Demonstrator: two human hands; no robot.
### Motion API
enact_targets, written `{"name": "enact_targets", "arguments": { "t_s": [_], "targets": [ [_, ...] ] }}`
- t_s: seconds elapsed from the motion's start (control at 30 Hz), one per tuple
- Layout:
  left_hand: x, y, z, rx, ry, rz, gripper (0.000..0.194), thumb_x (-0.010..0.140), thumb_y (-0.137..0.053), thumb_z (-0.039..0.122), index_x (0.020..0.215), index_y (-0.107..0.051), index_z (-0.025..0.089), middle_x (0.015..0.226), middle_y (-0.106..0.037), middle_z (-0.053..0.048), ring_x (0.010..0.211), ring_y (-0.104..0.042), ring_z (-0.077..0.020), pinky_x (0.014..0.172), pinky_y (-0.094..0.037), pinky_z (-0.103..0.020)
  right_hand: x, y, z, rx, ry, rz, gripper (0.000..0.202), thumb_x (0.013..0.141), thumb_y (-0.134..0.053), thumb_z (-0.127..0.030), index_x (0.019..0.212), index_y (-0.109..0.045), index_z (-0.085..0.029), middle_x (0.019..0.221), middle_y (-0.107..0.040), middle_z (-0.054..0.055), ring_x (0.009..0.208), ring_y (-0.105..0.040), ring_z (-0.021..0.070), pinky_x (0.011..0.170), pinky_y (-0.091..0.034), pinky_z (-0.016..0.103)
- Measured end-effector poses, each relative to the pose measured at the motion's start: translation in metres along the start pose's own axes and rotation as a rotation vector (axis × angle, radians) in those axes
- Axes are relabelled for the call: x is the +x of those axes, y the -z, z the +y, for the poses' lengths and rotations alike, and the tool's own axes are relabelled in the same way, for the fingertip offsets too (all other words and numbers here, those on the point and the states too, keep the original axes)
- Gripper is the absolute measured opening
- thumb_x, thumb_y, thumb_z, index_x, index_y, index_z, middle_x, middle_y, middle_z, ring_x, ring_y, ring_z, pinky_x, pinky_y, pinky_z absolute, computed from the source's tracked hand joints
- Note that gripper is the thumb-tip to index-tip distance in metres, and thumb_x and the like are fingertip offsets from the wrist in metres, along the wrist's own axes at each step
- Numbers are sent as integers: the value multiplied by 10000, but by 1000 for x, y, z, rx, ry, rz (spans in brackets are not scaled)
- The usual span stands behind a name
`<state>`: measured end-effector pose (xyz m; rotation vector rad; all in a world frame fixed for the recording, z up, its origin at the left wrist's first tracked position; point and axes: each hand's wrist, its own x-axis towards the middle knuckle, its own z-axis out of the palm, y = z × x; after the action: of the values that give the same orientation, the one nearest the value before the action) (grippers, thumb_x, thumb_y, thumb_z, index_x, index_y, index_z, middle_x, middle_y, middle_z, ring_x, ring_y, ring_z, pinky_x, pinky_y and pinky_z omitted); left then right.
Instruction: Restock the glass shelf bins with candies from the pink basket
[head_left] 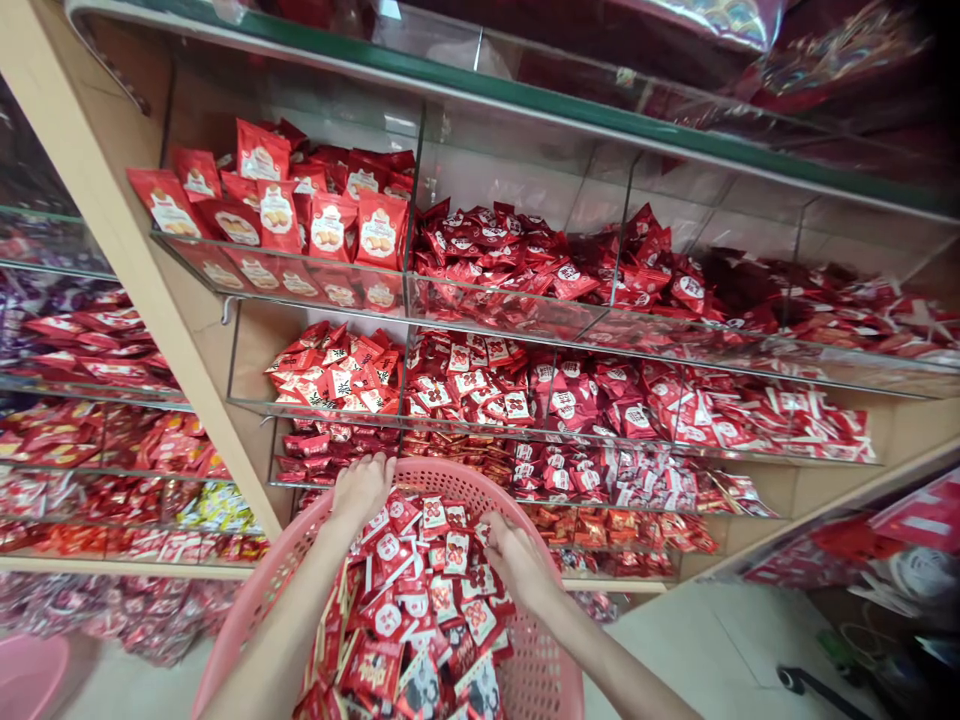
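Note:
A pink perforated plastic basket stands low in front of me, filled with small red and white candy packets. My left hand is closed over the basket's far rim, the fingertips pointing toward the shelves. Inside the basket, on the right, my right hand has its fingers curled together at a small red and white packet; the fingers partly cover it. Longer gold-edged packets and several black and white ones lie among the others.
Tilted shelves with clear glass fronts hold red snack packets, dark red packets and white-red packets. A wooden upright divides them from another rack. At floor level are a pink tub on the left and a black curved leg on the right.

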<state>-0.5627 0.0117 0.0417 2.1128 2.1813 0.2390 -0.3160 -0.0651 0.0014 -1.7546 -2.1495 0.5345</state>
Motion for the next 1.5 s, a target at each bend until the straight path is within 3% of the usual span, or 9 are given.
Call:
{"name": "enact_targets", "arguments": {
  "t_s": [0.1, 0.2, 0.33, 0.47, 0.6, 0.8, 1.1, 1.33, 1.5],
  "targets": [
    [0, -1, -1, -1, -7, 5, 465, 939, -180, 386, 1025, -565, 140, 1042, -644, -120, 1005, -596, -251, 854, -412, -376, 3, 3, -1, -43, 24, -35, 389, 755, -499, -62, 1117, -506, -203, 841, -622, 28, 732, -594, 152, 634, -379, 224],
    [0, -2, -2, -3, -8, 9, 462, 941, -183, 382, 1016, -569, 139, 1031, -648, -123, 994, -600, -244, 853, -411, -375, 11, 20, -8, -11, 80, 38, 299, 813, -482, -151, 1106, -515, -199, 808, -622, 25, 686, -586, 154, 612, -391, 234],
    [-1, -1, -1, 2, 1, 8, 457, 942, -190, 383, 1031, -568, 142, 1039, -648, -119, 1004, -596, -246, 842, -415, -370, 37, 69, -27, 64, 209, 255, 246, 865, -427, -214, 1092, -524, -204, 795, -613, 22, 648, -557, 145, 621, -415, 248],
    [-1, -1, -1, -1, -4, 10, 460, 942, -193, 381, 1045, -569, 137, 1051, -643, -124, 1016, -591, -246, 854, -411, -370, 77, 119, -47, -8, 267, 451, 242, 869, -435, -215, 1087, -537, -188, 900, -616, 54, 756, -569, 163, 719, -434, 276],
    [1, -2, -3, -17, -9, 9, 458, 943, -194, 379, 1058, -567, 139, 1060, -641, -120, 1027, -586, -244, 863, -407, -372, 119, 143, -59, -172, 202, 452, 324, 824, -534, -236, 1138, -520, -155, 1085, -594, 117, 1005, -525, 236, 859, -399, 342],
    [2, -3, -4, -34, -3, 3, 457, 941, -194, 375, 1052, -572, 142, 1075, -637, -126, 1026, -586, -246, 866, -406, -380, 152, 139, -68, -209, 43, 334, 624, 762, -632, -406, 1281, -406, -143, 1228, -539, 156, 1100, -472, 309, 873, -355, 401],
    [3, -6, -5, -39, -9, 17, 460, 940, -192, 378, 1039, -575, 142, 1070, -638, -132, 1021, -590, -246, 865, -409, -385, 156, 128, -73, -153, -60, 409, 629, 715, -681, -386, 1264, -427, -214, 1223, -534, 113, 1126, -443, 296, 888, -294, 433],
    [1, -2, -3, -25, -10, 9, 465, 941, -183, 375, 1033, -571, 135, 1049, -644, -134, 1005, -593, -235, 859, -407, -365, 148, 139, -65, -166, 113, 286, 521, 760, -649, -312, 1246, -465, -269, 1180, -543, 95, 1084, -495, 270, 850, -293, 399],
    [0, 1, -1, -21, -10, 7, 460, 943, -183, 376, 1032, -570, 143, 1065, -643, -123, 1021, -586, -232, 862, -401, -356, 145, 144, -59, -136, 209, 359, 279, 794, -618, -291, 1058, -560, -220, 1023, -598, 54, 936, -544, 218, 818, -293, 359]
  ]
}}
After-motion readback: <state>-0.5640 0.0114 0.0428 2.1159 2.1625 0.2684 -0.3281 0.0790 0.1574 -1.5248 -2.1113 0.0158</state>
